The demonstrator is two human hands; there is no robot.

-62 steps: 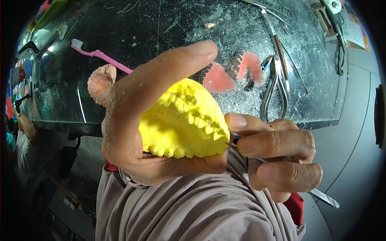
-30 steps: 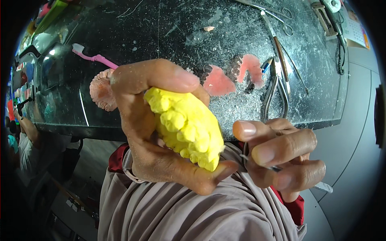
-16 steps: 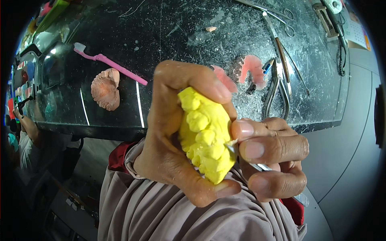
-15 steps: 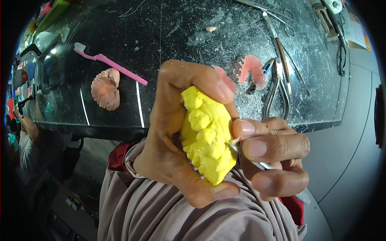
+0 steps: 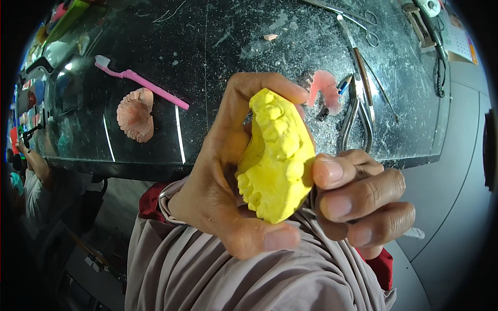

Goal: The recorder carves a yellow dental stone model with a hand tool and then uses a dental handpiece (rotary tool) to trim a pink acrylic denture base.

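A yellow dental cast (image 5: pixel 277 155) is gripped between the thumb and fingers of my left hand (image 5: pixel 223 171). Its row of teeth is turned toward me, and the cast is tilted on edge. Close against its right side, my right hand (image 5: pixel 363 202) has its fingers curled round a thin metal dental tool. Most of that tool is hidden behind the fingers; a pale end (image 5: pixel 414 233) sticks out beyond them, and its working tip is not visible. Beyond my hands lies a pink dental plate (image 5: pixel 324 88) with wire clasps.
On the dark, dusty table (image 5: pixel 207 52) lie a pinkish cast (image 5: pixel 136 115), a pink toothbrush (image 5: pixel 142 80), pliers (image 5: pixel 357 114), a brown-handled knife (image 5: pixel 363 78), scissors (image 5: pixel 358 19) and a small pale fragment (image 5: pixel 270 37). Another person's arm (image 5: pixel 37 166) shows at the far left.
My left hand has raised the yellow cast slightly and turned it, so its hollow inner side shows more. My right hand has shifted a little rightward, and the tool's tip has gone from sight.
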